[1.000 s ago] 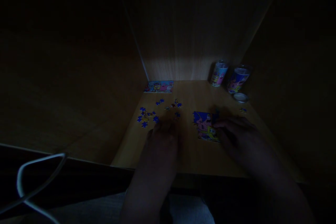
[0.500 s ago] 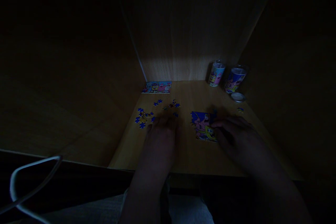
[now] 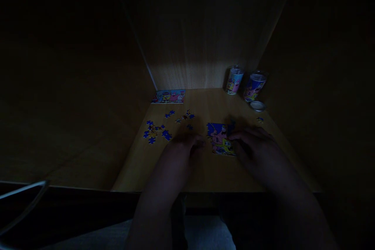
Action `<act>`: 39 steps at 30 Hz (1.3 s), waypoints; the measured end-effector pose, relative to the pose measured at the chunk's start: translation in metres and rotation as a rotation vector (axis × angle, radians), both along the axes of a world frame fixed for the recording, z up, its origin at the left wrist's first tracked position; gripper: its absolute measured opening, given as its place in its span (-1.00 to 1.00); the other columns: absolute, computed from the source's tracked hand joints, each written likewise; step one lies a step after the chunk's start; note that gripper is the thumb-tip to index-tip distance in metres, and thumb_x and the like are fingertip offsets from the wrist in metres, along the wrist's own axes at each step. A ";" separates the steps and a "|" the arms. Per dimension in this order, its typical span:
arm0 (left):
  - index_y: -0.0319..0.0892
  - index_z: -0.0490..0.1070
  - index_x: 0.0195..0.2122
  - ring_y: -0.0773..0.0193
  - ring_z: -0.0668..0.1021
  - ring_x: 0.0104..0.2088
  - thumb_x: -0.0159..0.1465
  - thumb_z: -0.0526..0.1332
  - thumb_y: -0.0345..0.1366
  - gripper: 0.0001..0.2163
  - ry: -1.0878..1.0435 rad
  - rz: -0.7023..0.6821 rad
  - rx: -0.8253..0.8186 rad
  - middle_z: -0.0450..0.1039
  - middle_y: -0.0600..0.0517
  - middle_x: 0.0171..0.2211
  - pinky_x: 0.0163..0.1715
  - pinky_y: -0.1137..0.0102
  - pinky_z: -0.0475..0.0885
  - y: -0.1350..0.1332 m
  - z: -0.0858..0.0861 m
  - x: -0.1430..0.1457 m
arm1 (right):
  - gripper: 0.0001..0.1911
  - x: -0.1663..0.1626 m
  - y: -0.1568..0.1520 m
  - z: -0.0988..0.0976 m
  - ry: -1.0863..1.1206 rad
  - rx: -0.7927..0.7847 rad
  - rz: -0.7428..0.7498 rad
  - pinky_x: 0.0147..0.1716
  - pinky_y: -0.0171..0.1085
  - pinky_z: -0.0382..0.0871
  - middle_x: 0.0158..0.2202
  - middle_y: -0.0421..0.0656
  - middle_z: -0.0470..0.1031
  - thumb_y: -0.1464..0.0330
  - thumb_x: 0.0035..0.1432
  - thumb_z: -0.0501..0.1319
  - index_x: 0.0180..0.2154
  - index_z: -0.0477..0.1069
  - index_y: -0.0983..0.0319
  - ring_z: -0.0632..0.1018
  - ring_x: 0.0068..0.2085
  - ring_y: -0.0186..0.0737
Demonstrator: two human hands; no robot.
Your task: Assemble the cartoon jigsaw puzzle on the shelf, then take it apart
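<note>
Dark wood (image 3: 199,66) stood behind and beside my table (image 3: 205,175).
My right hand (image 3: 252,143) was bent, thumb a little apart, fingertips on the right side of the joined puzzle (image 3: 217,139); I couldn't tell if they gripped. My left hand (image 3: 184,146) curled left of it, too dark to tell if holding anything. Loose pieces (image 3: 152,134) lay past those fingers, leftward. Soft pressing seemed best.
</note>
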State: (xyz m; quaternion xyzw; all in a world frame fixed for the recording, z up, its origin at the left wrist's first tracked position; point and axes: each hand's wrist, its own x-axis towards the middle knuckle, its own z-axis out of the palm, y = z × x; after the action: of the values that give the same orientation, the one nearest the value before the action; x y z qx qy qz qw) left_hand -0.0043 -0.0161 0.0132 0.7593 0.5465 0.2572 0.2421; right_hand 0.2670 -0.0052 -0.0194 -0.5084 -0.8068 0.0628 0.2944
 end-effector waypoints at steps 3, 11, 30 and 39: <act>0.02 0.69 0.01 0.14 0.76 0.00 0.53 0.31 -0.37 -0.82 0.008 0.012 -0.029 0.77 0.11 -0.01 0.06 0.26 0.60 0.000 0.001 -0.006 | -0.83 -0.001 0.000 0.000 0.006 0.001 -0.002 0.14 0.11 0.51 0.04 -0.12 0.71 0.39 0.47 0.25 -0.02 0.61 0.07 0.63 0.08 0.08; -0.02 0.68 0.01 0.14 0.75 -0.04 0.50 0.32 -0.35 -0.84 -0.014 0.015 -0.063 0.76 0.04 -0.02 0.00 0.26 0.57 0.006 -0.001 -0.009 | -0.82 0.000 0.000 -0.001 -0.003 0.016 0.001 0.15 0.11 0.51 0.05 -0.12 0.72 0.40 0.45 0.27 -0.01 0.61 0.07 0.64 0.07 0.07; -0.06 0.63 -0.11 0.19 0.70 -0.23 0.51 0.30 -0.31 -0.90 -0.002 0.005 -0.067 0.72 0.07 -0.24 -0.19 0.31 0.44 0.005 0.000 0.009 | -0.81 -0.001 -0.001 0.002 0.001 -0.009 -0.020 0.13 0.07 0.51 0.04 -0.13 0.72 0.41 0.43 0.28 -0.02 0.61 0.05 0.65 0.06 0.06; -0.07 0.63 -0.10 0.17 0.69 -0.21 0.50 0.31 -0.35 -0.91 -0.008 0.015 -0.057 0.70 0.06 -0.24 -0.17 0.29 0.45 0.006 0.002 0.014 | -0.79 0.000 0.000 0.001 -0.008 -0.014 -0.006 0.15 0.08 0.50 0.04 -0.13 0.72 0.41 0.42 0.29 0.00 0.62 0.06 0.65 0.06 0.05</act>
State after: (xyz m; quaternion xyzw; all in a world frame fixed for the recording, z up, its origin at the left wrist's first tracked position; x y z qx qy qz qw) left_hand 0.0100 -0.0100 0.0149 0.7468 0.5584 0.2463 0.2641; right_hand 0.2669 -0.0056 -0.0180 -0.5131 -0.8060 0.0652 0.2879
